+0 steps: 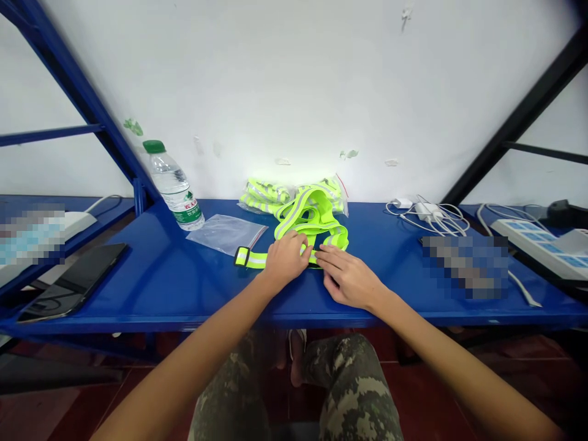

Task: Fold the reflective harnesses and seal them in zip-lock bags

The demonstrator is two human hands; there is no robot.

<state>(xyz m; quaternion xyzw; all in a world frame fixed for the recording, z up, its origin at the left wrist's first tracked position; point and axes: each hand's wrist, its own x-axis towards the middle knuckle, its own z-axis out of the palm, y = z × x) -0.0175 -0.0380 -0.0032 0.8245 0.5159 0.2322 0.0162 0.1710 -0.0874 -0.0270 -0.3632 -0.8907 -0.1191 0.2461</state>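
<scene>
A neon yellow-green reflective strap [316, 211] with silver stripes lies in loose loops on the blue table. My left hand [285, 260] is closed on its front stretch, fingertips bent onto the band. Close by on the right, my right hand [349, 275] pinches the same strap, fingers together and thumb tucked under. A black buckle [241, 256] sits at the strap's left end, just beyond my left hand. The part of the band between and beneath my fingers is partly hidden.
Behind the loops lie bagged reflective straps [264, 195]. A flat clear plastic bag [229, 234] and a water bottle [177, 187] are to the left, with a phone [73, 282] farther out. White charger cables [429, 214] and a power strip [546, 248] occupy the right.
</scene>
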